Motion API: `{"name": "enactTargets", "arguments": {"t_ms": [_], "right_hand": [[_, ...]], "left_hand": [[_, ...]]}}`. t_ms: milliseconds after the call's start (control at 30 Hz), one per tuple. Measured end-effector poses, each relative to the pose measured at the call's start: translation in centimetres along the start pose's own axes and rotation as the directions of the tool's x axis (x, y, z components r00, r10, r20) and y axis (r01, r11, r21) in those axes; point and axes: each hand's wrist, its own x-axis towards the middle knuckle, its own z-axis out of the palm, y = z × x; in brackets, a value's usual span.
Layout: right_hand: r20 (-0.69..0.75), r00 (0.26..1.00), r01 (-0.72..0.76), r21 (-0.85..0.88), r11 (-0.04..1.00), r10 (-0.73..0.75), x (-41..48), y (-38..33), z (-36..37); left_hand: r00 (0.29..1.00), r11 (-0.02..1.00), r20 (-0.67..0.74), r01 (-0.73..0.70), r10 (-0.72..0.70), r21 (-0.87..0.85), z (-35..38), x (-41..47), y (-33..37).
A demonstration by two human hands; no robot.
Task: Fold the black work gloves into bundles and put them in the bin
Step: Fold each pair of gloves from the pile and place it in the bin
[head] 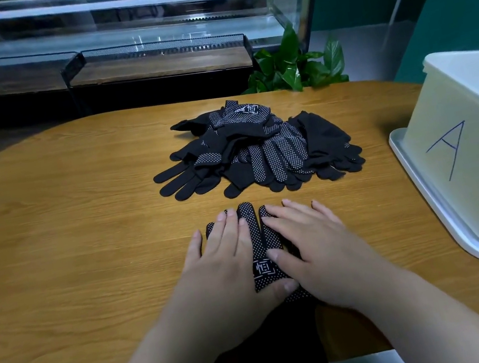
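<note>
I am pressing my left hand (226, 257) and right hand (313, 242), fingers spread flat, onto black dotted fabric work gloves (258, 242) at the near table edge, flattening them for folding; the white plastic bin (461, 142) is waiting right.

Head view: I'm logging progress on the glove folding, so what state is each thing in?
Glove under the hands: flat, dotted side up, unfolded.
Left hand: open, palm pressing the glove.
Right hand: open, palm pressing the glove.
Glove pile: loose heap, none bundled.
Bin: open-topped, marked A, inside hidden.
</note>
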Motion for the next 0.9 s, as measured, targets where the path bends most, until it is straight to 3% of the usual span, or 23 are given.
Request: {"name": "enactTargets", "arguments": {"t_ms": [533, 633, 800, 900], "right_hand": [[-0.048, 0.999, 0.015, 0.001, 1.0, -0.015, 0.0, 0.4, 0.5], [-0.084, 0.996, 0.022, 0.068, 0.997, -0.016, 0.0, 0.6, 0.4], [-0.191, 0.974, -0.063, 0.292, 0.954, 0.123, 0.0, 1.2, -0.2], [-0.196, 0.966, -0.119, 0.25, 0.961, 0.171, -0.5, 1.6, -0.7]], "left_hand": [[1.0, 1.0, 0.018, 0.008, -0.008, -0.003, -0.1, -0.1, -0.3], [1.0, 1.0, 0.001, 0.004, -0.004, -0.014, 0.0, -0.3, -0.3], [0.994, 0.993, -0.002, -0.106, 0.106, -0.049, -0.4, -0.1, -0.3], [0.994, 0.993, 0.036, -0.101, 0.104, -0.057, -0.6, 0.0, -0.2]]}}
